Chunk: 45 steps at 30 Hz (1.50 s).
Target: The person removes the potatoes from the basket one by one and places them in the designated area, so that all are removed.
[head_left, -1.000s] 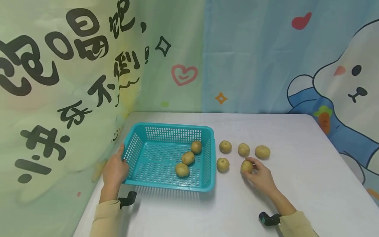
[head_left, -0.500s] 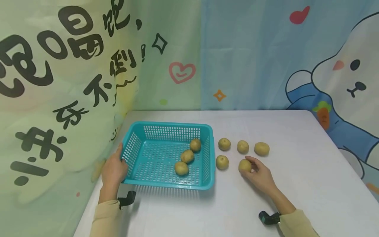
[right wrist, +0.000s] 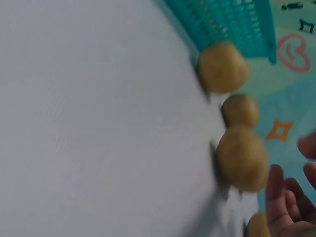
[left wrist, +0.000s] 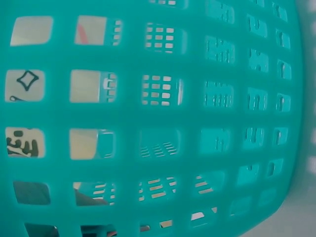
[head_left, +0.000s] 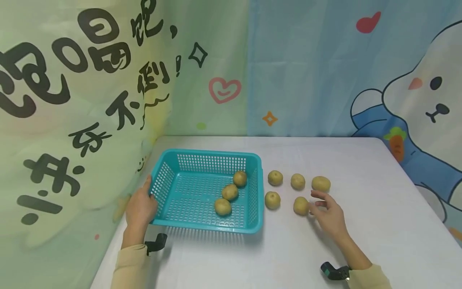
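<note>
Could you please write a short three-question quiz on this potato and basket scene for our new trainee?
1. How many potatoes lie inside the teal basket?
2. True or false: the right hand has its fingers curled round the nearest potato.
3. What does the left hand grip: (a) a potato, (b) the basket's left rim, (c) the table edge?

Key
1. Three; five more lie on the table to the basket's right.
2. False. The right hand is beside that potato with loose fingers, holding nothing.
3. (b) The left hand grips the basket's left rim.
</note>
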Available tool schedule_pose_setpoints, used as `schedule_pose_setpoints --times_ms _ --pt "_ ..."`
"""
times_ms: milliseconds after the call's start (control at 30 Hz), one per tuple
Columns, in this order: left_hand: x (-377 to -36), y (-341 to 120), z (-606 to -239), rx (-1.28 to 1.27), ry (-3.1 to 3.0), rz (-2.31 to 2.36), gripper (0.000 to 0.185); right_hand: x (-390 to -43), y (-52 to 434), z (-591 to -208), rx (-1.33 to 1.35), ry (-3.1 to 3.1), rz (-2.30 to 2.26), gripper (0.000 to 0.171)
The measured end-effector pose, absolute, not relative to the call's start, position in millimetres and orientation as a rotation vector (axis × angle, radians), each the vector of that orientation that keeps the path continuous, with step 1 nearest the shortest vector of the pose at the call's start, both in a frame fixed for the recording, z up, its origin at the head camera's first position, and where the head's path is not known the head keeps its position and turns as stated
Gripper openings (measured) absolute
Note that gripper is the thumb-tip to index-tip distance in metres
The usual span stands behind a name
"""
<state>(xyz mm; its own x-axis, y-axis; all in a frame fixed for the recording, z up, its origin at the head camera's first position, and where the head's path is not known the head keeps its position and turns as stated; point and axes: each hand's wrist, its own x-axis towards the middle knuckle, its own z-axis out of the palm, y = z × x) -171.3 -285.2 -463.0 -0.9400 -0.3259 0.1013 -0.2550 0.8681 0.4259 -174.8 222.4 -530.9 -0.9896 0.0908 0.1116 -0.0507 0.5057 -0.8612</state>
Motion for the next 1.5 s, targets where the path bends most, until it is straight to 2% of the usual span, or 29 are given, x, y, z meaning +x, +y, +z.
schedule_pose_setpoints --times_ms 67,233,400,567,800,933,1067,1233,1500 --pt "-171 -286 -461 0.454 -2.870 -0.617 0.063 -181 216 -529 0.001 -2.439 1.603 0.038" --pt "-171 -286 -456 0.463 -2.867 -0.610 0.062 -188 174 -496 0.208 -2.144 1.914 0.033" --pt "-171 -284 -457 0.482 -2.874 -0.611 0.062 -185 128 -457 0.405 -2.193 1.974 0.031" --pt "-171 -283 -460 0.467 -2.886 -0.599 0.062 -188 97 -437 0.493 -2.297 1.947 0.034" --pt "-171 -284 -461 0.466 -2.882 -0.606 0.063 -220 69 -457 0.663 -2.604 1.640 0.042" --pt "-170 -284 -462 0.467 -2.879 -0.600 0.062 -243 60 -467 0.844 -2.740 1.179 0.049" --pt "-171 -283 -463 0.451 -2.890 -0.604 0.062 -262 57 -469 0.901 -2.808 0.787 0.052" --pt "-171 -284 -464 0.470 -2.894 -0.589 0.062 -276 47 -469 0.922 -2.902 0.591 0.050" --pt "-172 -284 -464 0.484 -2.878 -0.593 0.062 -288 32 -471 0.973 -3.031 0.247 0.036"
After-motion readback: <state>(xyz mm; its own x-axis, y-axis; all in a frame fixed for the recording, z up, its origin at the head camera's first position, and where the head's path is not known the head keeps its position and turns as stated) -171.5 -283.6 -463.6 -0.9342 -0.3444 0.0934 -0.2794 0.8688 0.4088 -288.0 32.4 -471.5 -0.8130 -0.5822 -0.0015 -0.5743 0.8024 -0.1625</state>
